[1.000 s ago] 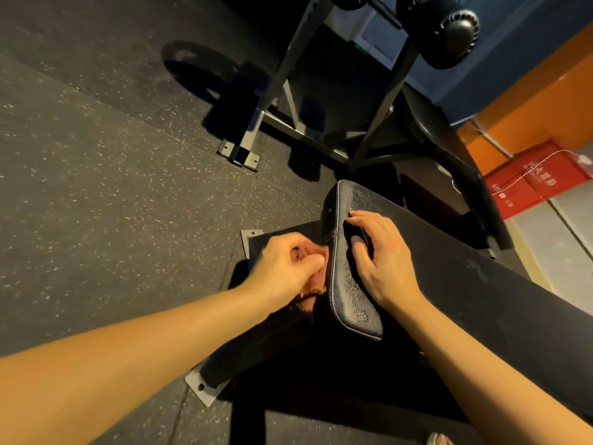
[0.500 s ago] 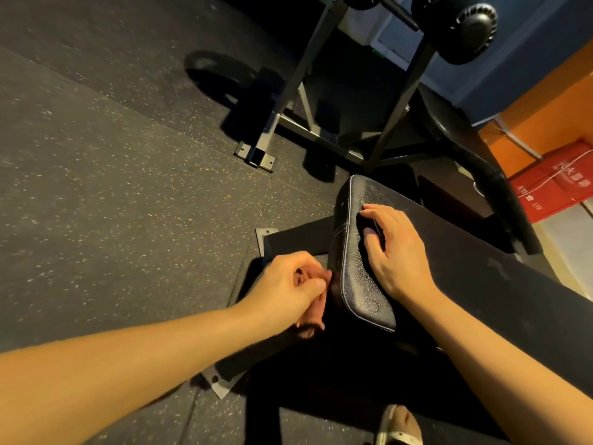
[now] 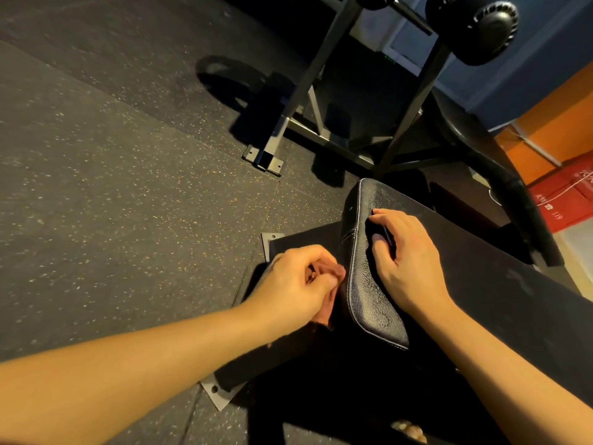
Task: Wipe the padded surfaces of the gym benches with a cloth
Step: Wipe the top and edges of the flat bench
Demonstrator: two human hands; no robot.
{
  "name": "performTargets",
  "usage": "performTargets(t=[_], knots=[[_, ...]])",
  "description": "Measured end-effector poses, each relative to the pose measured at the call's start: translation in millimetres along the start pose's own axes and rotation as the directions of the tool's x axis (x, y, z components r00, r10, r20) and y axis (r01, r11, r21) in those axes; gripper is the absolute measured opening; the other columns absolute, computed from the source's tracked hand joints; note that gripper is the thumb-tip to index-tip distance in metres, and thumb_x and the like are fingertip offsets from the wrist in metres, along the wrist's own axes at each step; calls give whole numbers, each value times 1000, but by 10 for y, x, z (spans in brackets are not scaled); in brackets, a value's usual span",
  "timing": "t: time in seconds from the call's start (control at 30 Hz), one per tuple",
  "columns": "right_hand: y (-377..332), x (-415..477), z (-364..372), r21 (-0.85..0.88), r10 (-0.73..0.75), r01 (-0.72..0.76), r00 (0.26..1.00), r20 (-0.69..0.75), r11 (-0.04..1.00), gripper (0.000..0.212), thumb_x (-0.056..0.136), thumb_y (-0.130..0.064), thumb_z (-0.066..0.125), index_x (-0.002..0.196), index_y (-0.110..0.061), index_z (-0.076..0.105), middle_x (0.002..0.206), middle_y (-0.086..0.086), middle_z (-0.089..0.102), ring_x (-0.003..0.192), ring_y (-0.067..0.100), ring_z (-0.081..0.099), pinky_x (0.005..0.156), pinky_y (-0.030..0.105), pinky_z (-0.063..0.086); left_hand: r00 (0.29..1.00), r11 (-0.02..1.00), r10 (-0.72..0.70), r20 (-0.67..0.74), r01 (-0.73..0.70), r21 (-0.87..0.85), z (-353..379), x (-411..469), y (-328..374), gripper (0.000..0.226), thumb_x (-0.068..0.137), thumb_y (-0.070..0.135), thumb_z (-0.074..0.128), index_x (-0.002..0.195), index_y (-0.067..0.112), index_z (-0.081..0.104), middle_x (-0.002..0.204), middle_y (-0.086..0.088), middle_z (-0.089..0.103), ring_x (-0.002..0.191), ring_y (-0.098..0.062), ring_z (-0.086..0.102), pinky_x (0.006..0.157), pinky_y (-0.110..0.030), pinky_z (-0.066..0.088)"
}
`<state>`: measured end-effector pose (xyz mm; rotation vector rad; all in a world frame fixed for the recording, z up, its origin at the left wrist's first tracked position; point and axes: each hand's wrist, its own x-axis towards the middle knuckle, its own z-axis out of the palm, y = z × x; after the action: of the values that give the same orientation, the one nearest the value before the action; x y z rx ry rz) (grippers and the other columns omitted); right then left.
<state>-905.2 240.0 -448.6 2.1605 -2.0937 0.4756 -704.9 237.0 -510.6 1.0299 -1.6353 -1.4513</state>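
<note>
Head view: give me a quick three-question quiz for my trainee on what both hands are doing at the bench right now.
1. True or false: the left hand grips the cloth.
2. Multiple choice: where does the right hand rest?
A. on the floor
B. on top of the bench pad
C. on the metal rack
3. Fill in: the cloth is held at the pad's ____ face, not on its top.

Key: 1 true; 2 B; 3 side.
</note>
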Motion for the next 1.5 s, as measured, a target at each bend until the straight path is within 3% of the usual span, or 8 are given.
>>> performTargets(t=[0.23,0.47,0.63,0.73,0.9,1.07,1.27,1.5], knots=[[-2,10,-26,6,-3,3,1000,4,1000,29,97,-15,57,125,-15,66,133,-4,63,124,12,50,97,23,33,999,996,18,-28,-20,-86,81,-44,24,18,97,10,62,97,26,71,76,11,70,65,-13,70,61,-27,56],[-10,6,-22,9,17,-17,1000,-10,1000,29,96,-14,59,124,-15,66,133,-5,63,125,11,49,98,23,33,999,989,-35,-40,41,142,-25,235,-73,16,91,24,69,88,39,70,82,20,70,85,1,67,87,-35,55],[20,18,1,31,23,-23,1000,-10,999,28,96,-15,59,123,-16,66,133,-7,63,126,11,51,100,24,35,906,993,-119,-406,110,-46,-118,400,-8,15,92,20,72,98,24,58,91,8,67,82,-4,65,69,-24,51],[14,3,-4,47,33,-32,999,-19,998,27,95,-14,60,122,-16,67,133,-8,63,127,10,51,101,24,35,948,957,-198,-248,132,-257,-70,331,122,31,90,7,74,114,13,56,95,1,65,71,3,65,58,-12,45],[17,27,-5,29,21,-21,1000,-5,999,28,95,-14,61,122,-16,66,131,-6,64,123,12,51,98,24,34,993,989,-113,17,114,-92,-166,227,76,25,88,3,73,106,20,70,91,6,73,80,2,69,74,-11,50],[18,22,-16,23,24,-24,1000,-2,999,28,95,-15,60,122,-15,66,131,-5,64,122,11,51,95,22,32,905,993,-37,424,80,-83,-455,149,85,30,82,-8,75,100,16,74,93,1,77,86,-7,70,82,-19,53],[1,16,-5,50,33,-32,999,-11,998,29,95,-20,56,121,-16,67,132,-7,63,124,10,50,97,20,32,998,998,-22,-64,18,-57,-405,232,100,25,86,-2,73,100,18,71,89,2,75,73,1,68,69,-13,49],[-1,16,-18,22,21,-21,1000,-7,1000,27,96,-12,58,122,-14,66,131,-4,64,123,13,52,97,22,34,978,998,63,201,-62,-11,-300,140,256,27,82,-3,76,99,17,72,96,0,76,87,-10,73,78,-17,56]])
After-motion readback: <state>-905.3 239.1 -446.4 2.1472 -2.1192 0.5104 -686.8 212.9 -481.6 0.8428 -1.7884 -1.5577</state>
